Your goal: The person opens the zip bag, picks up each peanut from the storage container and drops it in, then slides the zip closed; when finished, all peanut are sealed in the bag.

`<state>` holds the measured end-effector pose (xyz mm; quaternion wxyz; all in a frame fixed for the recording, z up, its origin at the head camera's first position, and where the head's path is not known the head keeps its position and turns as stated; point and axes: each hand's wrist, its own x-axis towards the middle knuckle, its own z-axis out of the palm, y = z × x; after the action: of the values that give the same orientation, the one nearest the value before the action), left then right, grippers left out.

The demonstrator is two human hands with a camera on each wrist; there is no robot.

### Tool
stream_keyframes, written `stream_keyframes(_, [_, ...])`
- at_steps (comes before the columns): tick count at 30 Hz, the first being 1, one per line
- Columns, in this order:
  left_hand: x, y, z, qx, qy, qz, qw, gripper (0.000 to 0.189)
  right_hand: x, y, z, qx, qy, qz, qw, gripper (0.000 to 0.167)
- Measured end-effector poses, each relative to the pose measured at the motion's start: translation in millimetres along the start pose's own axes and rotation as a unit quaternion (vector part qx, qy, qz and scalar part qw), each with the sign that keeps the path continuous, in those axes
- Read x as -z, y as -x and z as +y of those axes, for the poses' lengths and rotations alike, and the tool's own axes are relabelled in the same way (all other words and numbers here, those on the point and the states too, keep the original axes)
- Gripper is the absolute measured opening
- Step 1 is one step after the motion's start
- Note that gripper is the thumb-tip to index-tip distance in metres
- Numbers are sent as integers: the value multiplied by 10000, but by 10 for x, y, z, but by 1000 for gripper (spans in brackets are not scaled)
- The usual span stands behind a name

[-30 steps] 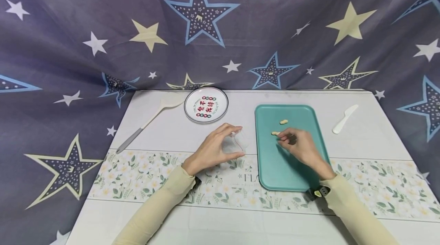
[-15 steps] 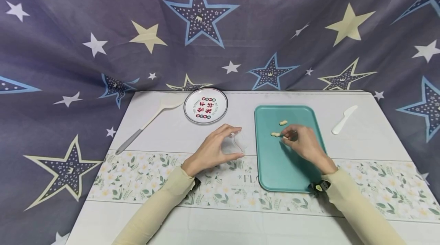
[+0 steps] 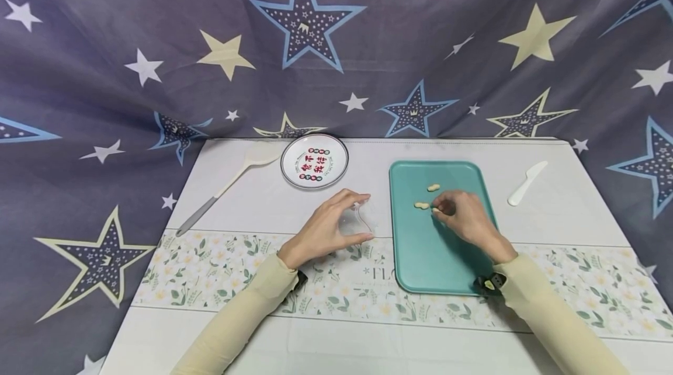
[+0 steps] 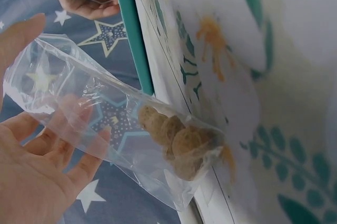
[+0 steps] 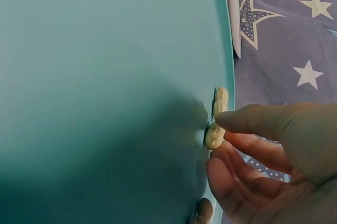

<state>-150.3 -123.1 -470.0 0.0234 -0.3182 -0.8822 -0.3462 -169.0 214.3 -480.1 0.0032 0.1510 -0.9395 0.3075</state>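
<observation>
In my left hand (image 3: 326, 229) is a clear plastic bag (image 4: 121, 124), its mouth spread between thumb and fingers left of the tray. Several peanuts in shells (image 4: 184, 145) lie at the bag's lower end. My right hand (image 3: 465, 220) is over the teal tray (image 3: 436, 267), pinching a peanut (image 5: 215, 136) between thumb and fingertips. Just left of those fingertips, one peanut (image 3: 421, 205) lies on the tray, and a second peanut (image 3: 433, 187) lies farther back. A shaded, rounded brown shape (image 5: 204, 211) shows low in the right wrist view.
A white plate with red lettering (image 3: 315, 162) stands at the back of the table. Left of it lies a pale spoon with a grey handle (image 3: 231, 185). A white plastic knife (image 3: 527, 183) lies right of the tray. A star-patterned curtain (image 3: 336, 94) hangs behind.
My right hand has shifted slightly right, away from the left peanut, which now shows whole. The fingertips now have a peanut between them. The left hand and bag stay in place.
</observation>
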Motion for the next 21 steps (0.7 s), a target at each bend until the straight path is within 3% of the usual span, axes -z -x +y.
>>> stream_keyframes(21, [-8,-9,33,-28,32,-49,10000,78,-41,35,12,-18,10,-66,10000,11])
